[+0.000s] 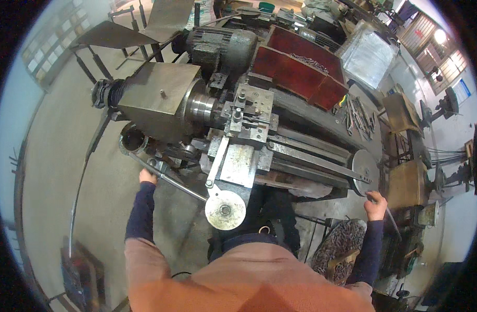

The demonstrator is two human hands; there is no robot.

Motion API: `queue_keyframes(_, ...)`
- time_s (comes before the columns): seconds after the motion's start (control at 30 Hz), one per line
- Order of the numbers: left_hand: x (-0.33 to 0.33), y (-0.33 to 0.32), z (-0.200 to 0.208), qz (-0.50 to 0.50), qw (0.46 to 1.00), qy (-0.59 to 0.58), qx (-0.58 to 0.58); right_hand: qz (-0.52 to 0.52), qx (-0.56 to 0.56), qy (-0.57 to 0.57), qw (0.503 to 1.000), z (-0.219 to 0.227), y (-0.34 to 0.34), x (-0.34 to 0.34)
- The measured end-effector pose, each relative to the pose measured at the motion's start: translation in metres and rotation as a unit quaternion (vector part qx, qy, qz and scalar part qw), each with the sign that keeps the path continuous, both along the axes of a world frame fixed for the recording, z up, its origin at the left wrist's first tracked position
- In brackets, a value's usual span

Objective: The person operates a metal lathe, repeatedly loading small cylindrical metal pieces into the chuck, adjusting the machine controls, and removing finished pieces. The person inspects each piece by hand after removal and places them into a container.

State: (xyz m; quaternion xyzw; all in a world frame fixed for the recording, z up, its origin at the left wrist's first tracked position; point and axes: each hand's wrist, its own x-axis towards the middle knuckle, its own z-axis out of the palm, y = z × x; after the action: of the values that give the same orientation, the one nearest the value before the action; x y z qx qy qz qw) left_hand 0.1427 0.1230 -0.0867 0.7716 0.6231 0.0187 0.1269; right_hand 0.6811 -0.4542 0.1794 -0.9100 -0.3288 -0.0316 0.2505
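Note:
My left hand (148, 176) is closed beside a small metal block under a long steel lever (173, 182); what its fingers hold is hidden. The lever slopes down to a round metal disc (225, 209) at the front of a lathe-like machine. Over to the right, my right hand (375, 206) is wrapped round a handle at the rim of a wheel (363, 169). From the wheel, a flat steel bar (316, 162) runs back to the tool slide (249, 112). Facing this slide is the cylindrical metal spindle (202, 107) of the headstock (160, 88).
An electric motor (223, 44) sits behind the headstock. A red tray (298, 65) holds many small metal pieces, with several wrenches (359, 118) to its right. A container of similar pieces (342, 247) is by my right forearm. Metal stands (402, 112) line the right side.

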Motion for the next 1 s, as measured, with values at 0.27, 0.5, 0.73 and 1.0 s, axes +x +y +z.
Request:
queue_keyframes(0.27, -0.022, 0.016, 0.051, -0.035, 0.989, 0.122, 0.07, -0.088, 0.008, -0.026, 0.996, -0.052, -0.072, 0.066)
queue_keyframes(0.5, -0.023, 0.033, 0.096, 0.149, 0.798, -0.575, -0.097, -0.273, -0.256, 0.033, 0.927, -0.094, -0.163, 0.136)
queue_keyframes(0.73, 0.014, 0.043, 0.07, 0.11, 0.935, -0.323, 0.095, -0.322, -0.394, 0.064, 0.858, -0.095, -0.169, 0.172)
queue_keyframes(1.0, -0.091, -0.078, 0.097, 0.367, 0.786, -0.492, 0.07, -0.383, -0.362, 0.057, 0.848, -0.11, -0.19, 0.141)
